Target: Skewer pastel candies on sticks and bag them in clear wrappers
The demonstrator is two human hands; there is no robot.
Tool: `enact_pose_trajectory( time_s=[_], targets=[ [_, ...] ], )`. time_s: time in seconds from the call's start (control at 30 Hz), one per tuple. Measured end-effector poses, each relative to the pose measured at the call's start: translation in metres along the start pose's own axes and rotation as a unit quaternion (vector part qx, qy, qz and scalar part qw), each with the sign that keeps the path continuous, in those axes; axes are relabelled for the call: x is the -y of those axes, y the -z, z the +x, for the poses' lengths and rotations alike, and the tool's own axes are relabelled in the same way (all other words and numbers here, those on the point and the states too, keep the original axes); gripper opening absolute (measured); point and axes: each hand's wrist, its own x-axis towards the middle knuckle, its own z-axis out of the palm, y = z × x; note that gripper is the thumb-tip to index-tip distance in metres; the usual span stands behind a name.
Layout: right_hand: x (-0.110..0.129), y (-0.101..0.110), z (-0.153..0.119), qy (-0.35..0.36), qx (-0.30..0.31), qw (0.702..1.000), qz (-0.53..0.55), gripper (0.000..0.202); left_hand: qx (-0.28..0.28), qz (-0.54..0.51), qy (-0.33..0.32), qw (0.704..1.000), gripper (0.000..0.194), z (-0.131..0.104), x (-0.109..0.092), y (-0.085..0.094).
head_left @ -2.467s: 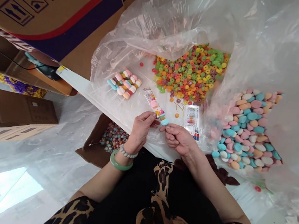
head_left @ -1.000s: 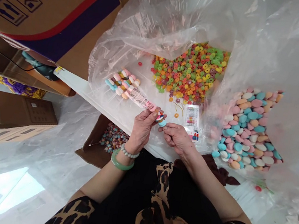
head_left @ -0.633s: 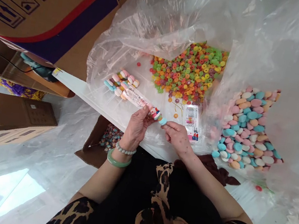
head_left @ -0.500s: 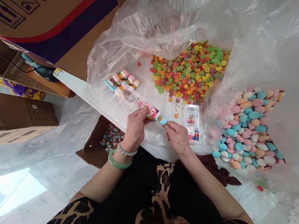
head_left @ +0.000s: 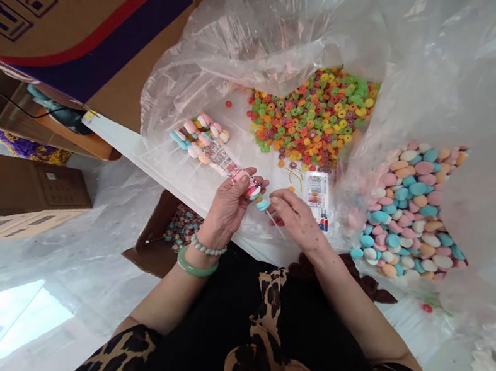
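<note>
A candy skewer (head_left: 262,204) with blue, pink and white pieces and a white stick is in my left hand (head_left: 232,200), whose thumb and fingers pinch its upper part. My right hand (head_left: 293,218) is beside the stick, fingers loosely curved and apart from the candies; whether it touches the stick is hard to tell. Left of the hands lie finished-looking candy skewers (head_left: 201,136) side by side, with printed wrappers (head_left: 219,158) towards my left hand. A printed packet (head_left: 317,194) and thin gold ties (head_left: 295,176) lie beyond my right hand.
Ring candies (head_left: 310,120) are heaped on the plastic sheet (head_left: 236,36). Pastel oval candies (head_left: 416,209) lie at the right. A large carton (head_left: 128,17) stands at the upper left. Below the table edge, an open box (head_left: 146,244) holds wrapped pieces.
My right hand's fingers have loosened and opened beside the stick, exposing more of it. My left hand has shifted its grip around the top of the candy skewer.
</note>
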Motion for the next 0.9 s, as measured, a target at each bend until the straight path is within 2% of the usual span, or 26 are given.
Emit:
enact_pose_trajectory(
  time_s=[0.1,0.27,0.5,0.7,0.9],
  targets=[
    [0.003,-0.009,0.003,-0.035,0.025,0.991,0.127,0.034,0.013,-0.008,0.004,1.000,0.039,-0.005,0.003,-0.008],
    [0.000,-0.014,0.003,-0.099,0.032,0.975,0.194,0.037,0.026,0.007,-0.001,1.000,0.038,-0.010,0.004,-0.015],
    [-0.004,-0.010,0.004,-0.074,0.026,0.971,0.227,0.037,0.035,0.013,0.008,0.999,0.039,-0.013,0.004,-0.020],
    [-0.009,-0.015,0.008,-0.088,-0.024,0.971,0.223,0.029,0.031,0.022,0.015,0.999,0.038,-0.013,0.007,-0.021],
    [-0.014,-0.026,0.016,-0.105,-0.115,0.975,0.160,0.031,-0.019,0.052,-0.023,0.998,0.035,-0.016,0.024,-0.024]
  ],
)
